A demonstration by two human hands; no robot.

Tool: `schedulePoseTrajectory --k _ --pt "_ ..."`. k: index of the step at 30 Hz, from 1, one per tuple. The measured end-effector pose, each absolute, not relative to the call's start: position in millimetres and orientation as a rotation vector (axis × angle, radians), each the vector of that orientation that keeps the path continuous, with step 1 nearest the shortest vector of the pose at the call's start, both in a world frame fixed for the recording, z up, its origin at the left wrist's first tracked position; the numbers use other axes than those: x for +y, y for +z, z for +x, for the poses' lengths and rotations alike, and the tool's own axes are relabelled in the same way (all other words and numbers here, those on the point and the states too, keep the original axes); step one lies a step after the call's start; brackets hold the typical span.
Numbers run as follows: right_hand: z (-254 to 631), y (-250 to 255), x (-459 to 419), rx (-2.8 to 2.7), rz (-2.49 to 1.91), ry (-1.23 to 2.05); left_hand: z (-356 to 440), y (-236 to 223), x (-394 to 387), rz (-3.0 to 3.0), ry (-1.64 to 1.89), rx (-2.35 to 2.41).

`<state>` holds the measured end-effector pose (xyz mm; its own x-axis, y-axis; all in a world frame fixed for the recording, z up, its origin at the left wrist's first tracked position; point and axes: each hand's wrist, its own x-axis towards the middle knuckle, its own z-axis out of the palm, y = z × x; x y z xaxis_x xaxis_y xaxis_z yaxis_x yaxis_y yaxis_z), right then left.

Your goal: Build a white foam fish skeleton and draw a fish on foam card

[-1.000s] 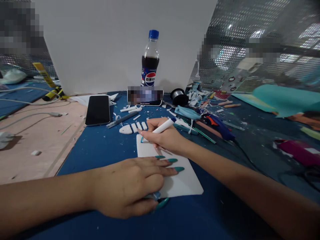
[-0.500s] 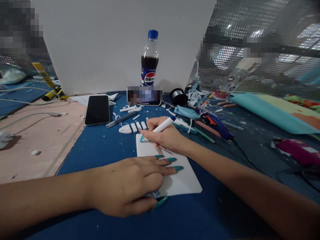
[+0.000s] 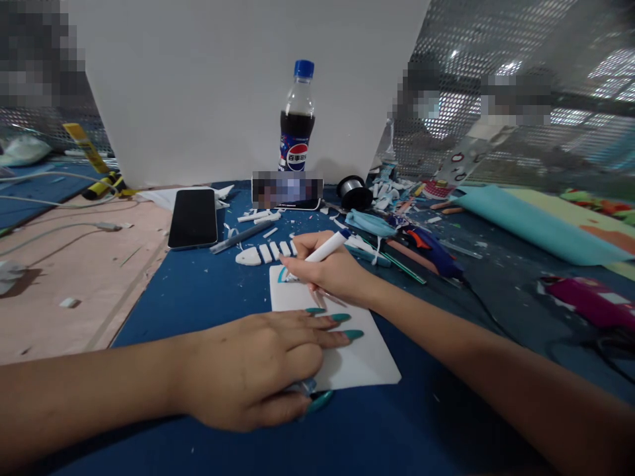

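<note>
A white foam sheet point(image 3: 364, 360) lies on the blue mat point(image 3: 208, 297) in front of me. My left hand point(image 3: 258, 367) rests flat on the sheet's near left part, fingers stretched out, pressing it down. My right hand point(image 3: 332, 271) grips a white marker point(image 3: 325, 248) with a blue end. Its tip touches the sheet's far left corner, where a short teal line point(image 3: 282, 276) shows. Several small white cut foam pieces point(image 3: 265, 253) lie just beyond the sheet.
A black phone point(image 3: 193, 217) lies at the back left, a cola bottle point(image 3: 297, 119) stands against a white board point(image 3: 198, 86). A wire spool point(image 3: 355, 192), glue gun point(image 3: 434, 248), ruler, scraps and a teal foam roll point(image 3: 526, 225) crowd the right. Bare wood table point(image 3: 59, 277) lies left.
My right hand has shifted the marker tip slightly along the sheet's far corner. The teal roll on the right now lies lower. My left hand has not moved.
</note>
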<state>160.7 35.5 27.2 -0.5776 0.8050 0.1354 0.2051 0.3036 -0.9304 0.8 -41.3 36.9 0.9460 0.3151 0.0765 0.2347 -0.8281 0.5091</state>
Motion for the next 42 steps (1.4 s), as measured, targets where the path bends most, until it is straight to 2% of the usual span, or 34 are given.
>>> schedulePoseTrajectory --k 5,36,42 --pt "161 29 35 -1.952 -0.906 1.262 0 36 -41 2.582 0.304 0.367" --pt "166 23 42 -1.922 -0.952 1.165 3 40 -41 2.618 0.243 0.380" --pt "167 20 45 -1.756 -0.951 1.278 2 39 -41 2.648 0.226 0.382"
